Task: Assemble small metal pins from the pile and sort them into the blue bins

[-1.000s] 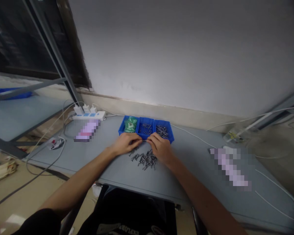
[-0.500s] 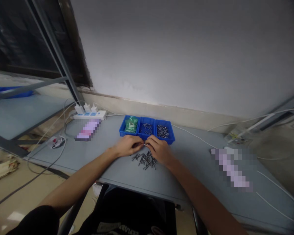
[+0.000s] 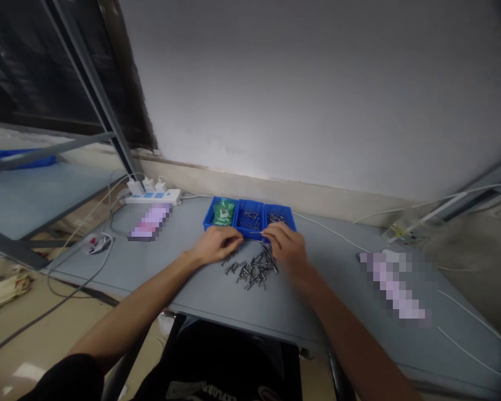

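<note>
Left hand (image 3: 215, 245) rests curled on our counter (image 3: 183, 278), fingers' grip hidden | right hand (image 3: 286, 249) pinches a thin pin by the blue tray (image 3: 250, 220) | pin pile (image 3: 253, 268) lies between our hands

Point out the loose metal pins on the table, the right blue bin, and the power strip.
metal pins (image 3: 253, 269): head view, middle of the loose heap.
right blue bin (image 3: 280, 216): head view, visible inside above the hand.
power strip (image 3: 152, 196): head view, its white top face.
</note>
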### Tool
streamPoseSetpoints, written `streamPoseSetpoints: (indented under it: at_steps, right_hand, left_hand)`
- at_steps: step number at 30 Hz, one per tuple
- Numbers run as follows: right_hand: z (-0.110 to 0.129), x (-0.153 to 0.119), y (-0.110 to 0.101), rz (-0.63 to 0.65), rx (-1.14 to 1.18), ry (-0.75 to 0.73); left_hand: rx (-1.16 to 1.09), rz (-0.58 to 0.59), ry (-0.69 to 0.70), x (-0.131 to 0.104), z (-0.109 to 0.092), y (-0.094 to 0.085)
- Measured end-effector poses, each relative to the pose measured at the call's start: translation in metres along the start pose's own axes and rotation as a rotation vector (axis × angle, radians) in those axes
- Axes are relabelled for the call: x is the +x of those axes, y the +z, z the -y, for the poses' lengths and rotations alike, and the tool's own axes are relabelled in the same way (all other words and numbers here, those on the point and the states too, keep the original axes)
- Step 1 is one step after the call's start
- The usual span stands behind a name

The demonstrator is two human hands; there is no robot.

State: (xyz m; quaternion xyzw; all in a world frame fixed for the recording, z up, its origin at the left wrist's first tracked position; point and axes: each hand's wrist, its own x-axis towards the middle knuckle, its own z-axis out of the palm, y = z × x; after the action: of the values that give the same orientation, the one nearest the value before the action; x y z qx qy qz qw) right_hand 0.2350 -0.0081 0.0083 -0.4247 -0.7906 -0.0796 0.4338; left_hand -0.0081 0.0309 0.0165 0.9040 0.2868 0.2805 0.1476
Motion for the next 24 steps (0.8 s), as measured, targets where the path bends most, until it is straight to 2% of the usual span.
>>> streamPoseSetpoints:
  at_steps: [3, 5, 7, 10, 13, 16, 19, 24]
  right_hand:
    - [-0.007, 0.004, -0.010, -0.256, -0.051, 0.233]
    - [-0.013, 0.006, -0.012, -0.305, -0.133, 0.354]
    - [-0.017, 0.005, -0.010, -0.232, -0.171, 0.350]
    - [-0.015, 0.000, 0.001, 0.006, -0.103, 0.160]
    - [0.001, -0.007, 0.014, 0.290, -0.058, -0.011]
    - [0.017, -0.011, 0.026, 0.466, -0.096, -0.070]
    - [0.021, -0.012, 0.032, 0.526, -0.083, -0.083]
    - [0.017, -0.011, 0.039, 0.511, -0.057, -0.057]
  left_hand:
    - [0.070, 0.091, -0.061, 0.000, 0.005, -0.004]
    - [0.114, 0.182, -0.075, 0.000, 0.008, -0.007]
    - [0.137, 0.237, -0.079, -0.001, 0.011, -0.009]
    - [0.149, 0.280, -0.104, -0.001, 0.013, -0.008]
    - [0.152, 0.315, -0.125, -0.001, 0.013, -0.005]
    - [0.158, 0.328, -0.145, 0.000, 0.013, -0.004]
    - [0.166, 0.335, -0.170, 0.000, 0.011, -0.002]
    - [0.190, 0.329, -0.175, 0.001, 0.008, 0.003]
